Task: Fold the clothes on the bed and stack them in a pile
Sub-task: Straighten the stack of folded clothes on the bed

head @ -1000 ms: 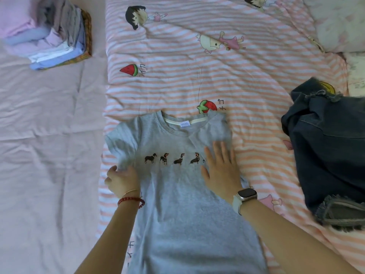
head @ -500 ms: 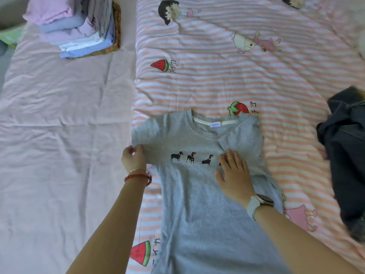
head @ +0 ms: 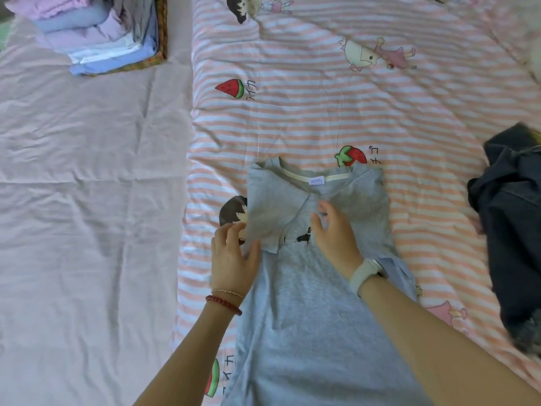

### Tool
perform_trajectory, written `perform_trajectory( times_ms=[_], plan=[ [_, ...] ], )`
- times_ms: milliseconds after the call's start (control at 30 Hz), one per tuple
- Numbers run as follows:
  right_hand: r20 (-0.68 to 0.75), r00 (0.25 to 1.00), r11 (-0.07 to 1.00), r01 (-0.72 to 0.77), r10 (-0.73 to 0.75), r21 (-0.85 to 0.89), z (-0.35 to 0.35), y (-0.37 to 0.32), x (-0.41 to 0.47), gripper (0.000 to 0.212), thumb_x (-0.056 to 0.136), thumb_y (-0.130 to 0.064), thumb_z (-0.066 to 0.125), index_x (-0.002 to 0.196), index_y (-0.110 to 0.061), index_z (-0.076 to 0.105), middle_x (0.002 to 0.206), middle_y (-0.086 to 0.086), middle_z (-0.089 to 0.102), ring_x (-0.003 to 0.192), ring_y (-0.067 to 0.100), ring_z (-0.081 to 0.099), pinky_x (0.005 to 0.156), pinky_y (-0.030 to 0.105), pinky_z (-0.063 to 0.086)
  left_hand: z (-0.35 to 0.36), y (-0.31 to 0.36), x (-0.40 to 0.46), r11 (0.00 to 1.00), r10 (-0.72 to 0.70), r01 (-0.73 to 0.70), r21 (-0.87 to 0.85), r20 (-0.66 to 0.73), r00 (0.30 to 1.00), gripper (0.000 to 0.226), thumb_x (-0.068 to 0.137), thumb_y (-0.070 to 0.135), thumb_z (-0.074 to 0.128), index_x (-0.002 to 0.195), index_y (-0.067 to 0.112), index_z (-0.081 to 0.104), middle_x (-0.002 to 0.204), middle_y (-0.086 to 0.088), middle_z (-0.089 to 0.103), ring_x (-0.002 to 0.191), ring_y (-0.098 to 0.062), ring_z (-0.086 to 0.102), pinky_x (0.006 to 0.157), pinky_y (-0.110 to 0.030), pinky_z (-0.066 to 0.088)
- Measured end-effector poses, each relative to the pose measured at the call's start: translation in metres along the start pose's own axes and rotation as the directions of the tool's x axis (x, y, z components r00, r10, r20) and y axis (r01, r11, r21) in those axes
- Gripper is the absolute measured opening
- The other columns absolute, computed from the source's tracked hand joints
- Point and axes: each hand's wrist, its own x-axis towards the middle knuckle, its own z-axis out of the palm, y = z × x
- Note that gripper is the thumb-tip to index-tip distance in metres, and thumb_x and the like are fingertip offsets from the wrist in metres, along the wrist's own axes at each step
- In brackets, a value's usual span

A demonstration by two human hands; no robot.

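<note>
— Two hands lie on the grey cotton T-shirt with small dog prints (head: 307, 317), which is spread on the pink-and-white striped cartoon quilt (head: 351, 112) at about six o'clock; its hem runs off the bottom edge.
— How do the hands lie?
— My left hand (head: 232, 259), at eight o'clock from the collar, has its fingers spread and fairly straight against the edge of the left sleeve, which lies folded inward; whether the thumb pinches the cloth I cannot tell. My right hand (head: 333, 232) rests on the chest with fingers loose and slightly apart, gripping nothing, and covers part of the dog row.
— What else?
— At eleven o'clock a stack of folded pastel clothes (head: 96, 33) sits on the plain pink sheet (head: 87, 200), its top cut off by the frame. At three o'clock a crumpled dark denim garment (head: 518, 230) is partly out of view and blurred at its lower end.
</note>
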Motion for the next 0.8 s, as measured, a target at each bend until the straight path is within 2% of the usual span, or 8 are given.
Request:
perform_trajectory(
  times_ms=[100, 200, 300, 433, 533, 600, 700, 800],
  plan=[
    [-0.062, 0.996, 0.99, 0.056, -0.064, -0.129, 0.015, -0.015, 0.031, 0.038, 0.096, -0.021, 0.047, 0.129, -0.001, 0.047, 0.127, 0.014, 0.052, 0.122, 0.028, 0.043, 0.098, 0.035, 0.039, 0.009, -0.008, -0.01, 0.97, 0.012, -0.06, 0.235, 0.203, 0.979, 0.056, 0.082, 0.026, 0.068, 0.133, 0.012, 0.049, 0.143, -0.018, 0.038, 0.127, -0.039, 0.037, 0.098, -0.048, 0.037],
    [-0.015, 0.996, 0.925, 0.075, -0.087, -0.374, 0.021, -0.022, 0.057, 0.039, 0.097, -0.026, 0.042, 0.133, -0.01, 0.045, 0.131, 0.008, 0.051, 0.127, 0.026, 0.037, 0.093, 0.038, 0.041, 0.014, -0.009, -0.015, 0.901, 0.12, -0.234, 0.366, 0.309, 0.943, 0.047, 0.081, 0.034, 0.068, 0.125, 0.022, 0.058, 0.148, -0.008, 0.035, 0.132, -0.036, 0.035, 0.092, -0.051, 0.037],
    [0.131, 0.968, 0.776, 0.251, -0.215, -0.579, 0.013, -0.018, 0.067, 0.034, 0.097, -0.024, 0.04, 0.127, -0.013, 0.052, 0.125, 0.007, 0.051, 0.119, 0.025, 0.041, 0.088, 0.036, 0.043, 0.007, -0.009, -0.01, 0.922, 0.15, -0.25, 0.295, 0.324, 0.934, 0.03, 0.083, 0.031, 0.067, 0.112, 0.022, 0.068, 0.144, -0.008, 0.042, 0.13, -0.039, 0.038, 0.092, -0.052, 0.037],
    [0.062, 0.929, 0.752, 0.332, -0.364, -0.569, -0.035, 0.007, 0.074, 0.036, 0.094, -0.011, 0.043, 0.129, -0.009, 0.052, 0.13, 0.011, 0.051, 0.12, 0.029, 0.046, 0.096, 0.043, 0.038, 0.001, -0.011, 0.034, 0.97, 0.165, -0.194, 0.146, 0.19, 0.968, 0.029, 0.085, 0.012, 0.063, 0.113, 0.007, 0.064, 0.133, -0.02, 0.049, 0.119, -0.042, 0.046, 0.095, -0.051, 0.041],
    [0.187, 0.965, 0.667, 0.262, -0.183, -0.698, -0.079, 0.033, 0.087, 0.052, 0.093, -0.019, 0.043, 0.143, -0.013, 0.03, 0.151, 0.007, 0.027, 0.14, 0.025, 0.021, 0.113, 0.044, 0.015, 0.008, -0.003, 0.092, 0.982, -0.073, 0.028, 0.185, 0.24, 0.968, 0.06, 0.091, 0.028, 0.056, 0.143, 0.009, 0.032, 0.144, -0.015, 0.035, 0.128, -0.036, 0.035, 0.105, -0.044, 0.03],
    [0.233, 0.971, 0.648, 0.216, -0.06, -0.731, -0.1, 0.04, 0.097, 0.062, 0.093, -0.027, 0.045, 0.147, -0.013, 0.018, 0.155, 0.007, 0.015, 0.143, 0.024, 0.01, 0.115, 0.045, 0.009, 0.013, 0.001, 0.127, 0.974, -0.127, 0.06, 0.217, 0.309, 0.942, 0.072, 0.089, 0.036, 0.057, 0.147, 0.01, 0.022, 0.145, -0.017, 0.034, 0.13, -0.035, 0.031, 0.108, -0.043, 0.024],
    [0.272, 0.961, 0.869, 0.089, 0.053, -0.486, -0.118, 0.037, 0.11, 0.066, 0.091, -0.021, 0.054, 0.146, -0.009, 0.02, 0.14, 0.013, 0.039, 0.129, 0.03, 0.038, 0.098, 0.036, 0.036, 0.019, 0.007, 0.162, 0.966, -0.085, -0.026, 0.256, 0.413, 0.907, 0.075, 0.083, 0.038, 0.065, 0.144, 0.015, 0.028, 0.135, -0.015, 0.045, 0.124, -0.034, 0.039, 0.105, -0.046, 0.035],
    [0.312, 0.94, 0.922, -0.004, 0.135, -0.387, -0.122, 0.031, 0.118, 0.049, 0.091, -0.014, 0.056, 0.136, -0.005, 0.039, 0.116, 0.01, 0.056, 0.104, 0.028, 0.053, 0.077, 0.028, 0.04, 0.023, 0.016, 0.177, 0.986, -0.143, 0.085, 0.14, 0.48, 0.866, 0.07, 0.077, 0.032, 0.073, 0.136, 0.014, 0.038, 0.12, -0.001, 0.051, 0.113, -0.023, 0.046, 0.092, -0.035, 0.043]
  ],
)
